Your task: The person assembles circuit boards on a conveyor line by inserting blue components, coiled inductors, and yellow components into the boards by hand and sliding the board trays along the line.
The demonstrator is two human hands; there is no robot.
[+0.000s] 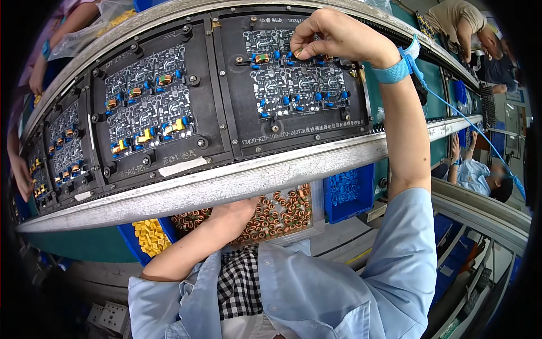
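With thumb and fingers pinched, my right hand (333, 37) holds a small copper-wound ring coil (298, 53) at the upper row of circuit boards (271, 85) in the right-hand black fixture (322, 129). A coil (262, 58) stands on the board just left of it, among blue disc components (285, 100). Part of another coil shows under my right hand. My left hand (234, 217) reaches over a clear tray (318, 212) full of loose ring coils (276, 217); its fingers are hidden behind the metal rail (237, 189).
More fixtures with populated boards (149, 93) line the conveyor to the left. Blue bins hold yellow block parts (151, 237) and blue parts (344, 186). A blue wrist strap (395, 70) trails a cord from my right wrist. Other people (471, 175) work nearby.
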